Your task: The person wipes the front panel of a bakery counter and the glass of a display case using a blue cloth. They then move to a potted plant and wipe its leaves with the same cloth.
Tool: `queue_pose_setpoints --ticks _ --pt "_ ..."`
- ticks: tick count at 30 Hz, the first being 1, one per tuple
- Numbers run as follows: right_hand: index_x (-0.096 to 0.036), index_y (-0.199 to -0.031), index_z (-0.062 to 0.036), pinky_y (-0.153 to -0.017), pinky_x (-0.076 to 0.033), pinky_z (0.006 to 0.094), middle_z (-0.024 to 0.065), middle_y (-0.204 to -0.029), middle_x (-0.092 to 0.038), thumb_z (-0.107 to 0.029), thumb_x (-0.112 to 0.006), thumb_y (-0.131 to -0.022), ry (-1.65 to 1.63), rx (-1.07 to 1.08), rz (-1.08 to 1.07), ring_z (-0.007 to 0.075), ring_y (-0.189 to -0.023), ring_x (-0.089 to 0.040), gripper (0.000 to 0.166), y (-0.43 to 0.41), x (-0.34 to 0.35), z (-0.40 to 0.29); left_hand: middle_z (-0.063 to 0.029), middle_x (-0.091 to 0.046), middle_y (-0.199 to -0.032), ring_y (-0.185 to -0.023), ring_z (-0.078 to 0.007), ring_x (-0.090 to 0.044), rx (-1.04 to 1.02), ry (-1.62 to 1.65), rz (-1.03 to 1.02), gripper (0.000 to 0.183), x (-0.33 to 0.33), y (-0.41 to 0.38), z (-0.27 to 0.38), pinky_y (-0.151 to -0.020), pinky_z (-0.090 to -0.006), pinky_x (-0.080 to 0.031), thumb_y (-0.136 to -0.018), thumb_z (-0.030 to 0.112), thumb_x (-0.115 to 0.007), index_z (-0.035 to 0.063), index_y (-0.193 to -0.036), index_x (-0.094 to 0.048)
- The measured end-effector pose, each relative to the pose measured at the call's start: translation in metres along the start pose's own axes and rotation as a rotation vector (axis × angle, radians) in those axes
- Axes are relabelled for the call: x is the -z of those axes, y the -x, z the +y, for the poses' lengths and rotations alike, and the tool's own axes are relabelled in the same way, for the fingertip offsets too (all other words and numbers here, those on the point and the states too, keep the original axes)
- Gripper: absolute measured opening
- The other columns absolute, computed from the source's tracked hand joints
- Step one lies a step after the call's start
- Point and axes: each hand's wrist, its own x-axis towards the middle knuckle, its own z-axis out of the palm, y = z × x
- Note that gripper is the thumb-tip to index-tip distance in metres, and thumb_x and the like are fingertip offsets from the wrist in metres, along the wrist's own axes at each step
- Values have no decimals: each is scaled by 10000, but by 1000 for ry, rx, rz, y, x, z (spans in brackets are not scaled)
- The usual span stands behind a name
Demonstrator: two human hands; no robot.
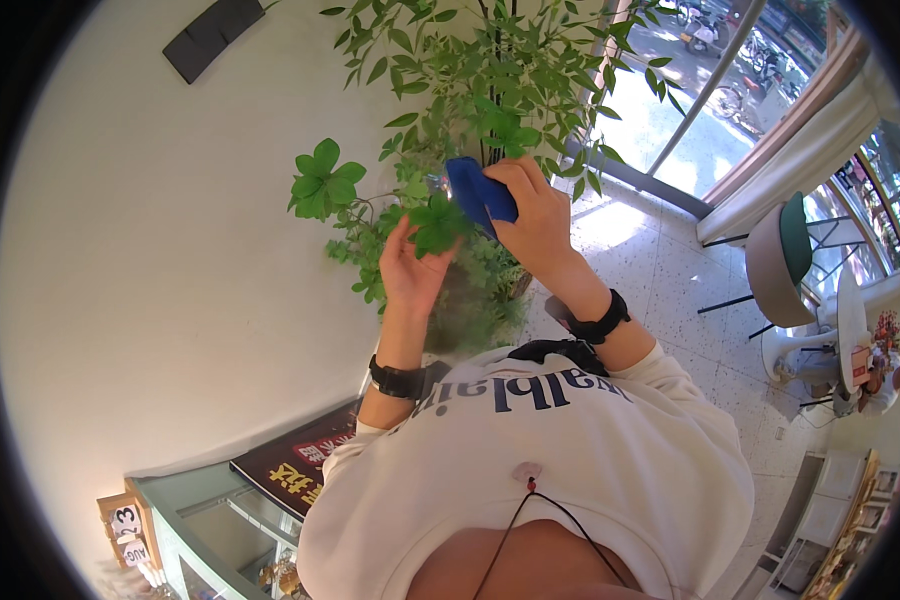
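A folded blue cloth [481, 196] is gripped in my right hand [536, 217], fingers over its top and right side. My left hand [412, 270] cradles a green leaf cluster [441, 223] from below, palm up, its fingertips partly hidden by the leaves. The cloth's lower left edge is close to this cluster; whether they touch, I cannot tell. Both hands are in front of a leafy green plant [487, 67] with thin dark stems. Another broad-leaved cluster [325, 178] sticks out to the left, near the wall.
A pale wall [195, 247] runs along the left. Behind me on that side is a glass display case [195, 525] with a dark sign [292, 457]. To the right are a glass door [690, 97], a chair [780, 262] and a round table [851, 322], with a person [881, 394] beyond.
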Motion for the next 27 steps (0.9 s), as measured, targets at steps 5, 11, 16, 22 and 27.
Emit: queue_pose_setpoints --ticks 5,11,16,22,27 --pt "-582 -1031 -106 -606 -509 362 48 -991 -594 -42 -675 -650 -78 136 -53 287 -739 -641 397 6 -6 -14 -131 -592 -1191 -1126 -282 -557 64 103 -95 286 22 -7 4 -979 -464 -439 -950 216 -478 27 -1148 -560" --pt "-564 -1064 -114 -607 -515 367 51 -998 -590 -51 -668 -670 10 -8 -168 302 -753 -640 413 11 -8 10 -181 -586 -1201 -1156 -311 -537 52 106 -116 311 15 0 7 -1021 -500 -396 -928 200 -514 -6 -1157 -559" --pt "-572 -1027 -126 -603 -518 385 54 -983 -588 -75 -627 -716 57 -117 -147 309 -742 -635 320 18 16 25 -204 -524 -1293 -1163 -316 -531 43 -17 -11 406 5 10 9 -1011 -496 -389 -959 254 -452 -20 -1256 -492" --pt "-616 -978 -84 -646 -523 325 102 -929 -613 9 -712 -663 -148 -98 -43 302 -773 -641 342 32 47 15 -227 -481 -1346 -1195 -326 -513 250 -265 -168 505 21 16 24 -1029 -464 -384 -997 360 -373 11 -1359 -419" --pt "-611 -971 -66 -645 -521 324 129 -907 -628 52 -722 -567 -178 61 19 303 -779 -641 435 29 77 1 -240 -559 -1258 -1140 -331 -565 245 -818 -114 578 -9 29 38 -1005 -404 -408 -998 461 -333 67 -1418 -380"
